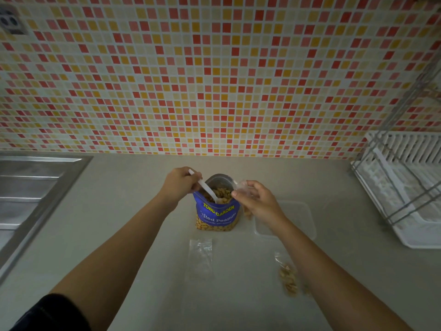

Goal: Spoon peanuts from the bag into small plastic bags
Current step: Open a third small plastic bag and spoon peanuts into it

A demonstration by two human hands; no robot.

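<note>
A blue peanut bag [216, 215] stands open on the counter, peanuts showing at its mouth. My left hand [179, 182] grips a white plastic spoon [208, 190] whose bowl is down among the peanuts. Just right of the bag's mouth, my right hand [256, 199] pinches a small clear plastic bag [241, 186] with some peanuts hanging in it. An empty clear bag [201, 258] lies flat in front of the peanut bag. A small bag filled with peanuts [288, 278] lies to the right, partly under my right forearm.
A clear plastic container [299, 215] sits right of the peanut bag, behind my right wrist. A steel sink [31, 187] is at the left edge. A white dish rack [405, 187] stands at the right. A tiled wall rises behind the counter [124, 211].
</note>
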